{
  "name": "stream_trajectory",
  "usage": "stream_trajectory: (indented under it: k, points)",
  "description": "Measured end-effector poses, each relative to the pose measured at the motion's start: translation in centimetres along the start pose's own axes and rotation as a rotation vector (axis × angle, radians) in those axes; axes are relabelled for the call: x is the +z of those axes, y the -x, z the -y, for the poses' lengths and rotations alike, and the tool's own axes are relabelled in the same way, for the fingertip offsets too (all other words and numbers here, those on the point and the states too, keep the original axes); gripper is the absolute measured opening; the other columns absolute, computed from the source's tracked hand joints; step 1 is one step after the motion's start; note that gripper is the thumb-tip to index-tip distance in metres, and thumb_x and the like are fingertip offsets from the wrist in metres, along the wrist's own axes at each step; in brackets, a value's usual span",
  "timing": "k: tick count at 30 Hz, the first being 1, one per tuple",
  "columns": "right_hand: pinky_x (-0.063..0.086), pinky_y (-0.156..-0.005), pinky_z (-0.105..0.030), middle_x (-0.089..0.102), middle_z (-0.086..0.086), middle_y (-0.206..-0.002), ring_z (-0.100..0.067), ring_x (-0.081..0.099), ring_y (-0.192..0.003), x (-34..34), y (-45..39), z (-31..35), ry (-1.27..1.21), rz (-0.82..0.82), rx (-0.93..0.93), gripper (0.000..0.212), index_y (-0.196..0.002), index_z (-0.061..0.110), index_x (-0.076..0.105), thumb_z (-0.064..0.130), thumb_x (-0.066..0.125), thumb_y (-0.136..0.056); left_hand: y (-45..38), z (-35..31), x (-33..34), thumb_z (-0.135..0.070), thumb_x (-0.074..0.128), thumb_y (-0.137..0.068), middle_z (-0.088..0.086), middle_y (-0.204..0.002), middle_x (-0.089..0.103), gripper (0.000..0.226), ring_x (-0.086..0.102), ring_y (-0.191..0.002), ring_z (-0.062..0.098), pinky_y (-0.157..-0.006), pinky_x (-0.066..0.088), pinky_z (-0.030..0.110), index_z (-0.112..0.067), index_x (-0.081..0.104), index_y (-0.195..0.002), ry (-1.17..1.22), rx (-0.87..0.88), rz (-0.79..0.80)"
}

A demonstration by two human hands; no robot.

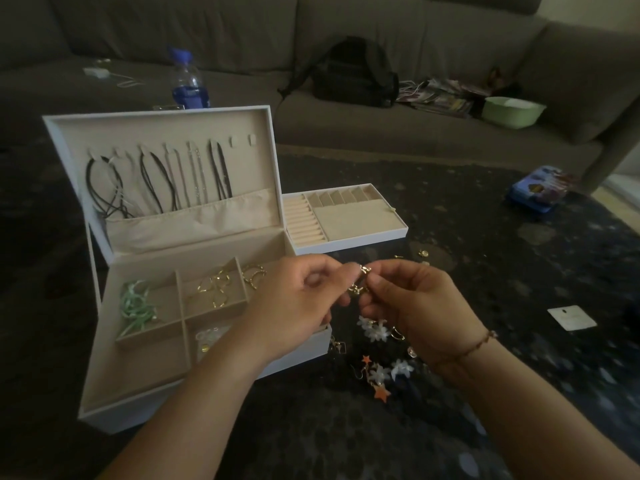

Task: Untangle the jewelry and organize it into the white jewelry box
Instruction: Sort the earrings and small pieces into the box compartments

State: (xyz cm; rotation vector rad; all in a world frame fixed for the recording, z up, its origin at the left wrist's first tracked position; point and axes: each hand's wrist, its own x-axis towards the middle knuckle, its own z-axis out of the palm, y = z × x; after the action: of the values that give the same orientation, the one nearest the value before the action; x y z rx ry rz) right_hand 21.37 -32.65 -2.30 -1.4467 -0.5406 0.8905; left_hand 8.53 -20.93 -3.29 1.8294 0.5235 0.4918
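Gold jewelry piece (360,280): small tangled gold item, perhaps a pair of earrings, held in the air between both hands, just right of the jewelry box and above the bench.
Left hand (298,306): fingers curled, thumb and fingertips pinching the upper part of the gold piece.
Right hand (420,303): fingers curled, pinching the same piece from the other side; a thin bracelet (464,351) on the wrist.
Loose jewelry (377,351): white flower earrings, orange stars and gold hooks lying on the bench below the hands.
White jewelry box (117,415): open on the bench, lid upright with cords and chains (162,174) hanging on its hooks; compartments hold a green ribbon (135,308) and gold hoops (216,287).
Removable tray (346,221): beside the box, behind the hands.
Bench (519,271): dark, speckled.
White card (571,317): on the bench at right; writing unreadable.
Water bottle (188,81): behind the lid, blue label unreadable.
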Motion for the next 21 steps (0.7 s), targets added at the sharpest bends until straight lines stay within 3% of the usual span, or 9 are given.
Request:
stream_trajectory:
  k: [3,5,8,11,13,16,19,21]
  points:
    - [0.057,-0.062,-0.023,0.073,-0.009,-0.078,-0.017,0.07,-0.069,0.4,0.1,0.1,0.009,0.007,-0.023,0.014,-0.099,0.001,0.068,0.0,0.058,-0.089,-0.1,0.2,0.0,-0.032,0.07,-0.088,-0.008,-0.075,0.072,0.006,0.066,-0.065,0.006,-0.068,0.059,0.037,-0.028,0.072,-0.084,-0.086,0.026,-0.041]
    - [0.057,-0.066,-0.026,0.075,-0.005,-0.084,-0.018,0.073,-0.076,0.3,0.2,0.6,0.041,-0.013,-0.031,0.015,-0.101,0.01,0.068,0.006,0.06,-0.089,-0.4,0.3,-0.7,-0.028,0.07,-0.089,-0.01,-0.075,0.073,0.005,0.067,-0.066,0.005,-0.069,0.057,0.034,-0.028,0.072,-0.084,-0.113,0.018,-0.065]
    - [0.057,-0.065,-0.027,0.074,0.004,-0.089,-0.015,0.073,-0.079,-1.2,0.0,1.7,0.175,-0.166,-0.075,0.015,-0.102,0.022,0.068,0.015,0.061,-0.09,-0.9,0.3,-3.1,-0.027,0.069,-0.089,-0.01,-0.077,0.072,0.007,0.067,-0.073,0.007,-0.074,0.054,0.031,-0.031,0.07,-0.085,-0.173,-0.043,-0.184]
    - [0.056,-0.065,-0.029,0.073,0.003,-0.092,-0.015,0.07,-0.078,-3.3,-0.1,2.2,0.196,-0.305,-0.052,0.012,-0.1,0.022,0.069,0.016,0.061,-0.092,-1.5,2.0,-6.0,-0.027,0.071,-0.089,-0.009,-0.08,0.067,0.009,0.062,-0.079,0.011,-0.074,0.048,0.032,-0.031,0.069,-0.082,-0.402,-0.163,-0.292]
    - [0.056,-0.066,-0.03,0.073,0.002,-0.09,-0.013,0.067,-0.074,-4.2,0.0,2.1,0.239,-0.314,-0.043,0.012,-0.1,0.02,0.07,0.016,0.062,-0.093,-1.7,3.4,-7.1,-0.03,0.073,-0.087,-0.008,-0.082,0.066,0.004,0.062,-0.083,0.015,-0.079,0.05,0.035,-0.029,0.071,-0.084,-0.557,-0.241,-0.354]
    - [0.055,-0.063,-0.023,0.07,0.005,-0.085,-0.007,0.064,-0.07,-4.9,0.5,1.9,0.597,-0.149,-0.087,0.011,-0.098,0.026,0.069,0.02,0.064,-0.091,-1.6,4.3,-7.0,-0.033,0.073,-0.087,-0.008,-0.088,0.069,0.004,0.063,-0.086,0.015,-0.083,0.052,0.038,-0.03,0.072,-0.089,-0.656,-0.307,-0.357]
    - [0.052,-0.076,-0.016,0.065,0.015,-0.092,0.003,0.061,-0.083,-4.8,1.2,1.6,1.139,0.176,-0.092,0.013,-0.097,0.039,0.065,0.029,0.066,-0.088,-1.5,4.4,-6.6,-0.037,0.07,-0.089,-0.01,-0.079,0.066,0.008,0.06,-0.075,0.011,-0.07,0.049,0.032,-0.03,0.072,-0.089,-0.77,-0.31,-0.322]
    - [0.048,-0.081,-0.015,0.058,0.019,-0.099,0.003,0.056,-0.09,-4.5,1.7,1.0,1.343,0.346,-0.032,0.018,-0.104,0.043,0.063,0.034,0.066,-0.088,-1.4,4.4,-6.4,-0.041,0.071,-0.087,-0.011,-0.083,0.066,0.013,0.06,-0.077,0.012,-0.072,0.051,0.033,-0.03,0.073,-0.093,-0.809,-0.312,-0.29]
